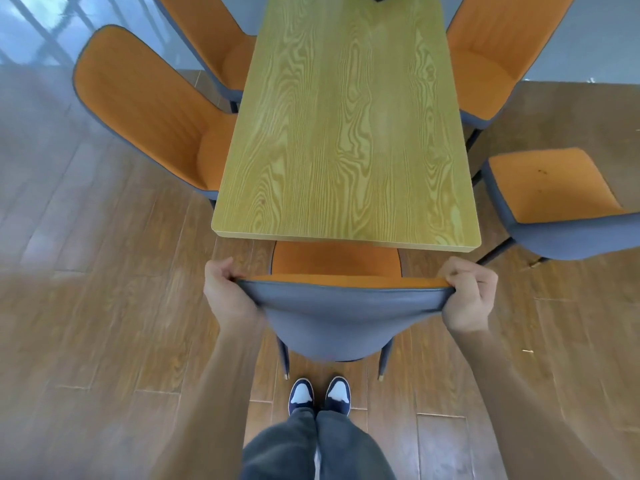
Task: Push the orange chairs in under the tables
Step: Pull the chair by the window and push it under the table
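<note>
Gripping the top corners of the near chair (341, 317), the left hand (227, 294) and right hand (467, 294) each curl their fingers over the backrest rim, clamped on it from the outer ends. Holding both ends probably keeps the chair square to the counter (346, 133) so it slides straight rather than slewing. The seat is already partly beneath the short end of the counter; an orange strip of it shows between the counter edge and the backrest, so I judge this chair nearly in, with a little travel left. The person's shoes (320, 394) stand just behind the chair's rear legs, close enough to lean into the push.

Only the head view is given, looking steeply down. Two chairs on the left (145, 109) sit with their seats tucked under the long side, and a far right chair (491, 60) is tucked likewise. A near right chair (554, 202) stands out from the counter, turned away from it and well clear of the edge; it looks like the one left to push in.

The counter top is pale wood grain and bare. The floor (104, 306) is brown wood plank, glossy, which should let chair legs slide easily. Farther back the floor turns grey, with window light reflected at upper left.
</note>
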